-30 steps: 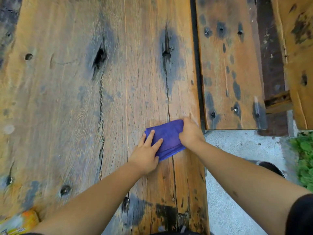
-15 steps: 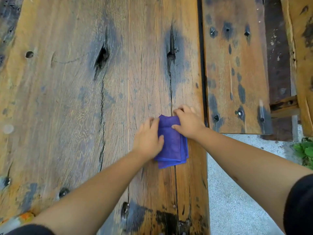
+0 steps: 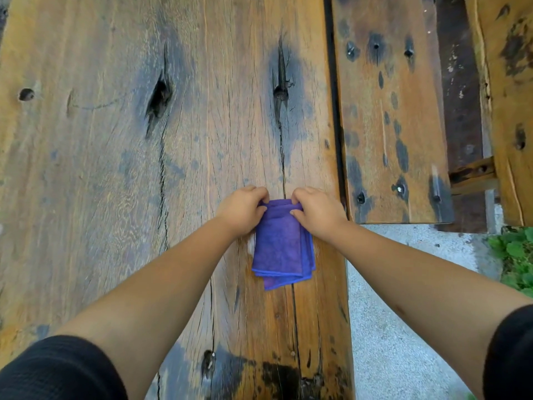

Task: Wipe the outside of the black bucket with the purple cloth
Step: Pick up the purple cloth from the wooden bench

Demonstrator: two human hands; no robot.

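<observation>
Both hands pinch the far edge of the folded cloth (image 3: 281, 243): left hand (image 3: 243, 210) at its left corner, right hand (image 3: 317, 212) at its right, fingers curled onto the fabric. The cloth lies on the plank (image 3: 115, 197), beside the plank's right edge. No bucket in view. Judgement: keep folds stacked, corners aligned, press flat before lifting.

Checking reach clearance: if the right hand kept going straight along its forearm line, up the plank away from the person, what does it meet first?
Nothing stands in that line. The right hand, pinching the folded purple cloth, points over bare weathered wooden tabletop; the way looks free to the frame's top edge. Beyond that, can't tell.
</observation>
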